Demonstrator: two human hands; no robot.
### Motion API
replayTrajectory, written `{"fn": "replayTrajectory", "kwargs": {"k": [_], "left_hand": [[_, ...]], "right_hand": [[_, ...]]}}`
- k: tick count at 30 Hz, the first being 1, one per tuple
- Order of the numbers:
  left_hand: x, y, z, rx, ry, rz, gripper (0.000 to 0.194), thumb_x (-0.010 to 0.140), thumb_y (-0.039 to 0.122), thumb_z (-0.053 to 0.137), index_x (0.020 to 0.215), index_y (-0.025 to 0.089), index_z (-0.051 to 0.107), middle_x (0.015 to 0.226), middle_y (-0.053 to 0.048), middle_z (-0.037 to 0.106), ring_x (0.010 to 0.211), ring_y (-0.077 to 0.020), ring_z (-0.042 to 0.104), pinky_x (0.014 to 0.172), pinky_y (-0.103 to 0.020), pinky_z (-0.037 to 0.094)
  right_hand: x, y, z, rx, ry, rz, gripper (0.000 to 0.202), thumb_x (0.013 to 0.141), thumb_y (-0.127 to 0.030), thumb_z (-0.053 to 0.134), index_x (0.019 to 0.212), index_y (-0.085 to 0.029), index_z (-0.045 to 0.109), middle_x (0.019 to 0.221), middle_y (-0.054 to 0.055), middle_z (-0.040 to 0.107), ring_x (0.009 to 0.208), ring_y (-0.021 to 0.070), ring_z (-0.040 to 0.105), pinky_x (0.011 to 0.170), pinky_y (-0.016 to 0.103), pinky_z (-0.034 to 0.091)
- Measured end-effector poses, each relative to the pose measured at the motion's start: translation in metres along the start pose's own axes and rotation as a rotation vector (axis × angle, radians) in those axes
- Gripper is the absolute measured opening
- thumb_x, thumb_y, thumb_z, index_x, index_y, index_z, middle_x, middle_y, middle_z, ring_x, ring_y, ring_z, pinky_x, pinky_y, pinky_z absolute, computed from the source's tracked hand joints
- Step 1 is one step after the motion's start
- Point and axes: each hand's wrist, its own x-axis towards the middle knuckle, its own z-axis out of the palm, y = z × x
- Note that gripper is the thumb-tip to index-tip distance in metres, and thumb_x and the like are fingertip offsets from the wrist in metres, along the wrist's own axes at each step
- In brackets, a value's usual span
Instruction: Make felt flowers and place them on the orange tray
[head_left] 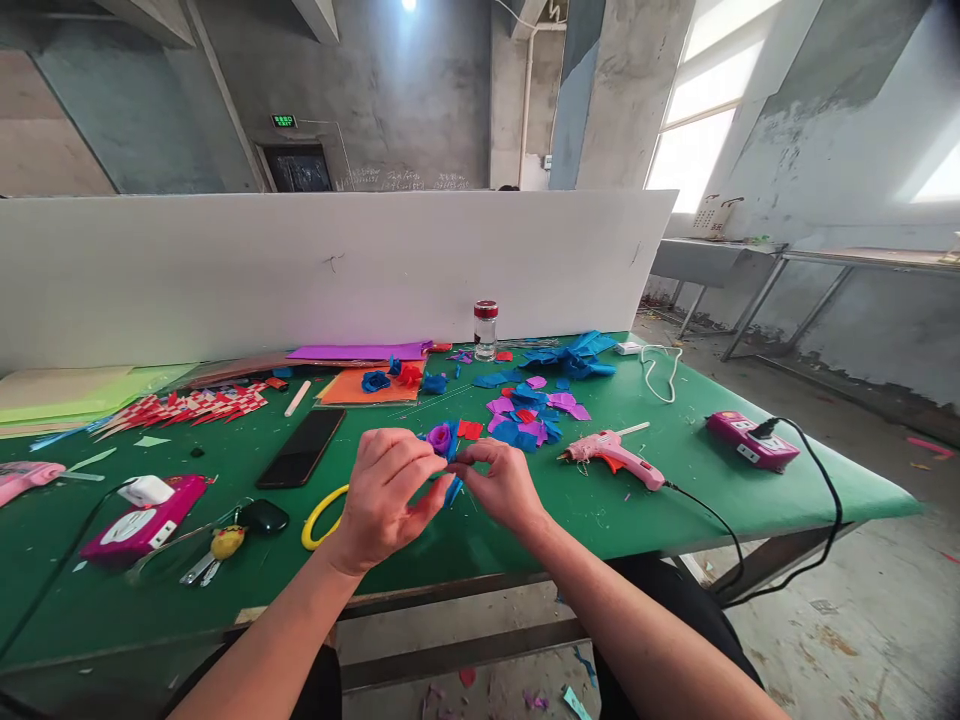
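Observation:
My left hand (394, 490) and my right hand (502, 480) meet over the front middle of the green table, thumbs and fingers pinched together. Between them is a small paper flower (440, 438) with purple petals and blue paper around it. A strip of blue paper (454, 490) shows below the fingertips. The exact grip points are partly hidden by my fingers. Just beyond lie a red paper piece (471, 430) and scattered purple and blue petals (525, 415). Yellow-handled scissors, seen only as a yellow loop (322, 520), lie beside my left wrist.
A pink glue gun (615, 458) lies right of my hands, its cord running to a magenta power strip (750, 440). A black phone (301, 450), keys (206, 565) and another power strip (146, 520) are at left. A glass jar (485, 335) stands before the white board (405, 265).

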Motion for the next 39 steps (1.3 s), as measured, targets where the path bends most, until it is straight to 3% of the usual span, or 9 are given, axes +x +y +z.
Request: {"fn": "replayTrajectory", "kwargs": {"k": [4,6,12,19,27,31,33,36,39], "left_hand": [[0.002,-0.002,-0.014,-0.032,0.18,-0.04,0.017,0.079,0.01,0.066,0.091,0.021,0.065,0.084,-0.005,0.067,0.082,-0.0199,0.058,0.076,-0.037,0.05],[0.002,-0.001,-0.019,0.0,0.213,-0.051,0.021,0.078,0.008,0.066,0.092,0.022,0.065,0.086,-0.006,0.066,0.083,-0.0201,0.057,0.075,-0.037,0.05],[0.0,0.008,-0.022,0.038,0.171,0.081,0.031,0.075,0.01,0.07,0.101,0.026,0.065,0.082,-0.004,0.062,0.08,-0.0198,0.055,0.074,-0.037,0.051],[-0.001,0.016,-0.018,0.098,0.068,0.149,0.034,0.073,0.008,0.072,0.104,0.019,0.065,0.08,-0.005,0.064,0.08,-0.0195,0.054,0.079,-0.039,0.048],[-0.005,0.016,-0.017,0.154,0.089,0.177,0.023,0.077,0.007,0.067,0.095,0.023,0.066,0.079,-0.003,0.068,0.078,-0.0181,0.058,0.081,-0.038,0.048],[-0.002,0.018,-0.023,0.069,0.126,0.18,0.024,0.076,0.01,0.069,0.097,0.022,0.066,0.079,-0.004,0.069,0.079,-0.0188,0.059,0.078,-0.038,0.049],[0.0,0.017,-0.025,-0.009,0.186,0.083,0.023,0.078,0.008,0.066,0.097,0.021,0.065,0.079,-0.004,0.067,0.078,-0.0186,0.058,0.076,-0.037,0.049],[0.0,0.009,-0.019,-0.133,0.216,-0.232,0.013,0.084,0.011,0.059,0.092,0.02,0.065,0.082,-0.005,0.064,0.078,-0.0174,0.057,0.074,-0.033,0.048],[-0.004,0.001,-0.007,-0.378,0.031,-0.587,0.013,0.09,0.025,0.055,0.089,0.02,0.066,0.09,-0.006,0.066,0.078,-0.0163,0.058,0.069,-0.029,0.048]], "right_hand": [[0.003,-0.002,-0.008,0.14,0.026,-0.113,0.022,0.085,-0.034,0.062,0.07,-0.022,0.072,0.07,0.002,0.068,0.072,0.018,0.059,0.07,0.028,0.045],[0.004,-0.002,-0.012,0.155,0.042,-0.172,0.027,0.088,-0.037,0.058,0.068,-0.023,0.071,0.068,0.002,0.065,0.071,0.0182,0.056,0.071,0.03,0.045],[0.005,0.003,-0.016,0.183,0.075,-0.235,0.03,0.088,-0.036,0.058,0.062,-0.023,0.065,0.065,0.002,0.061,0.073,0.0197,0.053,0.074,0.033,0.045],[0.003,0.0,-0.013,0.192,0.064,-0.306,0.026,0.089,-0.027,0.058,0.064,-0.023,0.065,0.066,0.001,0.062,0.071,0.0184,0.051,0.068,0.03,0.043],[0.003,-0.003,-0.012,0.161,0.046,-0.303,0.029,0.089,-0.03,0.057,0.061,-0.023,0.062,0.062,0.001,0.058,0.069,0.0186,0.052,0.069,0.031,0.044],[0.004,0.002,-0.014,0.183,0.034,-0.299,0.028,0.088,-0.028,0.057,0.061,-0.024,0.064,0.063,0.002,0.059,0.072,0.0194,0.052,0.069,0.032,0.045],[0.004,0.004,-0.015,0.226,0.011,-0.272,0.028,0.086,-0.03,0.058,0.06,-0.024,0.065,0.064,0.002,0.06,0.074,0.0201,0.053,0.071,0.033,0.046],[0.005,0.003,-0.015,0.333,-0.03,-0.158,0.03,0.083,-0.04,0.063,0.058,-0.023,0.068,0.066,0.004,0.064,0.081,0.023,0.058,0.08,0.037,0.049],[0.005,0.001,-0.014,0.428,-0.086,-0.068,0.029,0.081,-0.046,0.065,0.066,-0.023,0.074,0.075,0.007,0.07,0.089,0.0263,0.063,0.088,0.042,0.048]]}}
